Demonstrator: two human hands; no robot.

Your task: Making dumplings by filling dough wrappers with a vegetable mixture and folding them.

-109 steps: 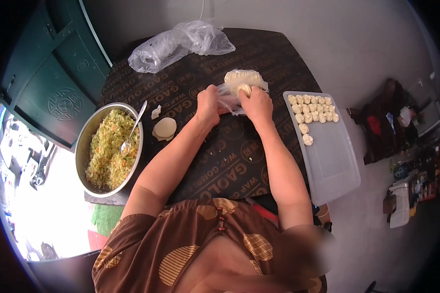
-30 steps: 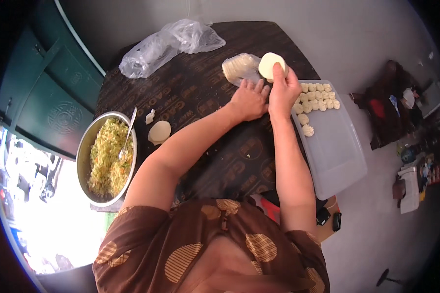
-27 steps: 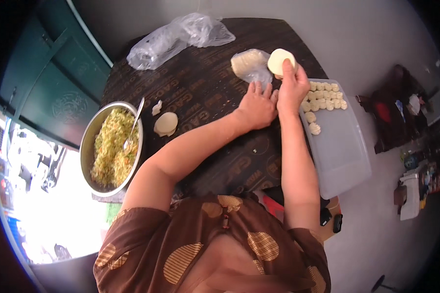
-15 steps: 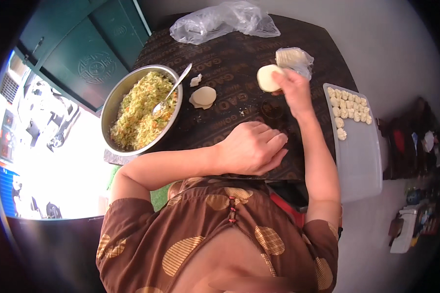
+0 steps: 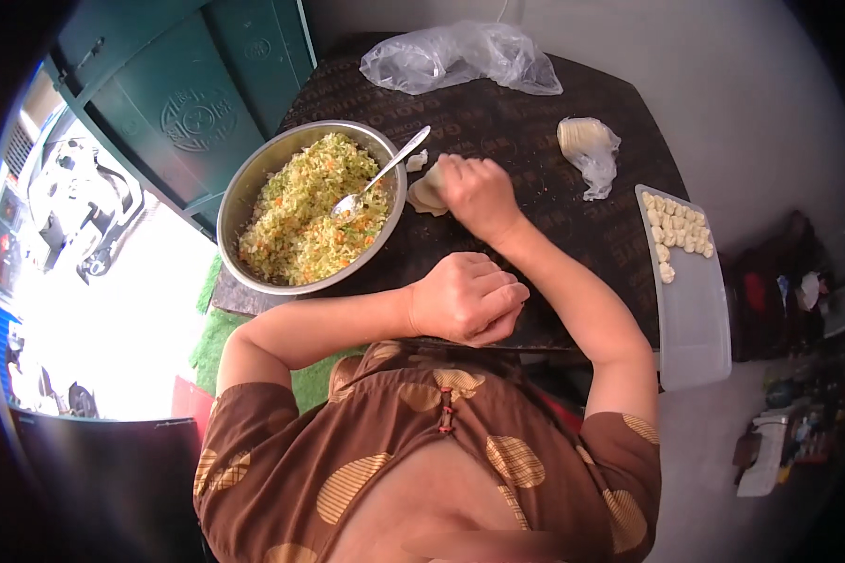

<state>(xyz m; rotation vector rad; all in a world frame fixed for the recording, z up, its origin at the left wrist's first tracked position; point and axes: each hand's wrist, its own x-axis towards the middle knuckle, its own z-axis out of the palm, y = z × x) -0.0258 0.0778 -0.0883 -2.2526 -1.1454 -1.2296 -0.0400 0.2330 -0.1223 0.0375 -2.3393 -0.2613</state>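
Note:
My right hand [image 5: 480, 199] is bent over the small pile of round, pale dough wrappers [image 5: 426, 195] beside the bowl. Its curled fingers pinch the edge of a dough wrapper there, partly hiding it. Close to my body, at the table's near edge, my left hand [image 5: 469, 298] is closed with its knuckles up; whatever it may hold is hidden. Left of both hands stands a steel bowl [image 5: 227, 205] of chopped yellow-green filling [image 5: 314, 211] with orange bits. A metal spoon [image 5: 391, 165] rests in it, handle leaning over the right rim.
A plastic bag with stacked wrappers [image 5: 587, 150] lies at the table's right. Behind is a crumpled clear bag [image 5: 460, 61]. At the right edge, a translucent tray [image 5: 693, 319] carries rows of small filled dumplings [image 5: 678, 228]. A dough scrap [image 5: 417, 160] lies near the spoon.
My right hand has moved left with a round wrapper, from beside the bagged stack to the pile near the bowl. My left hand stays closed in about the same place.

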